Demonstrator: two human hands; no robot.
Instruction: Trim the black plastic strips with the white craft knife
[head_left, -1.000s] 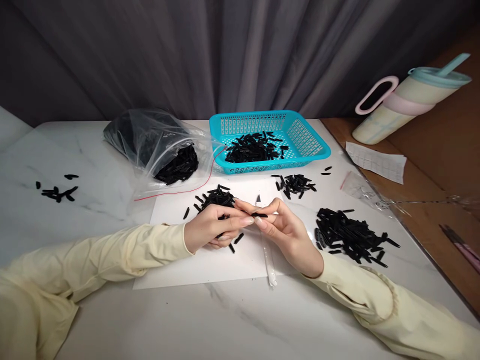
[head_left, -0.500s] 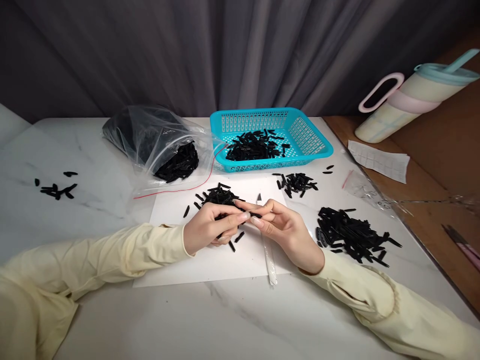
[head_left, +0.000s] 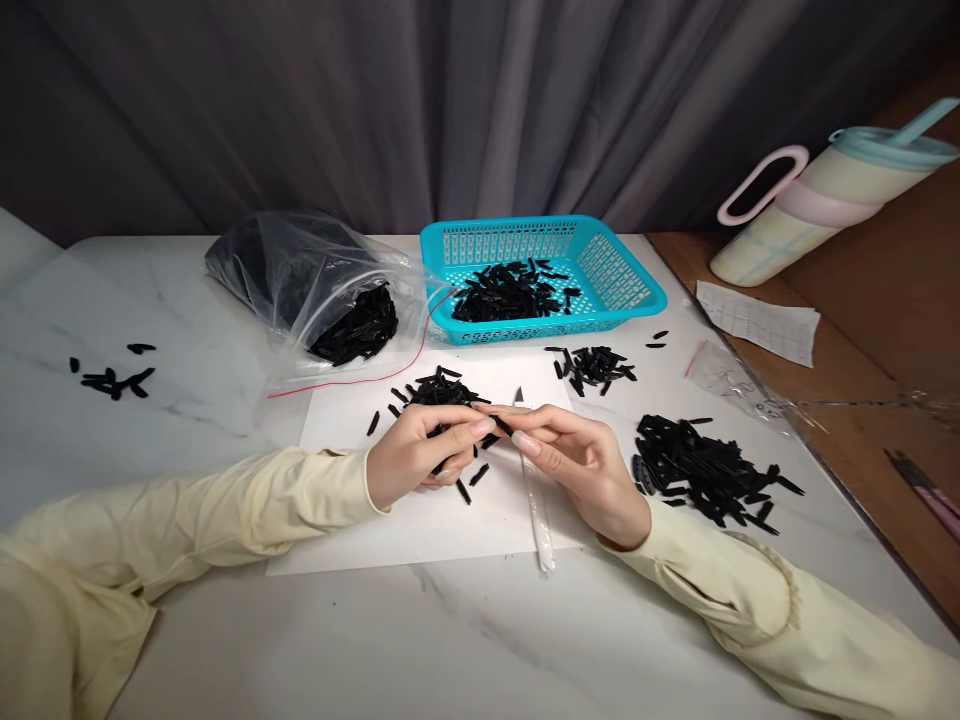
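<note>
My left hand [head_left: 424, 447] and my right hand [head_left: 583, 462] meet above a white sheet of paper [head_left: 352, 535]. A small, narrow black strip [head_left: 501, 425] spans the gap between them, tilted down to the right. The left thumb and fingers pinch its left end, and the right fingertips hold the other end. More black strips show partly under the left palm, though I cannot tell if it holds them. Behind the hands lies a pile of black strips [head_left: 441, 388] on the paper. A craft knife [head_left: 537, 510] with a white handle rests beneath the right hand.
Black strips fill part of a blue basket [head_left: 551, 325] at the back. To its left is an open clear zip bag [head_left: 262, 270] of strips. Heaps of strips lie right [head_left: 701, 470] and behind [head_left: 596, 367]. A tumbler [head_left: 825, 205] and tweezers [head_left: 926, 490] are at the right.
My right thumb has shifted slightly right, away from the left thumb. More of the black strip shows between the fingertips. My left hand has hardly moved.
</note>
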